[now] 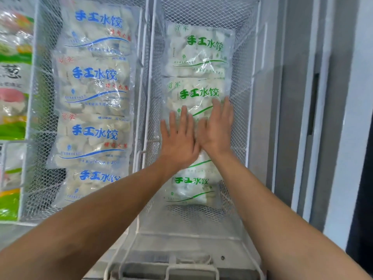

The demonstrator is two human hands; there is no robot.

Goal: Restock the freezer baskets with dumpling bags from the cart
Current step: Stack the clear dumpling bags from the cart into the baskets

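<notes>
To my right, grey sliding-lid rails [302, 118] run beside a pale wall [355, 98]. At the far left lie colourful packets [14, 77]. Lighting is even and diffuse.

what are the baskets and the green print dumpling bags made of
Baskets: look like white-coated metal mesh, going by the diamond openings and stiff wire rims. Green print dumpling bags: thin clear glossy plastic film, since the dumplings show through and creases catch glare. Both hands press flat on one.
</notes>
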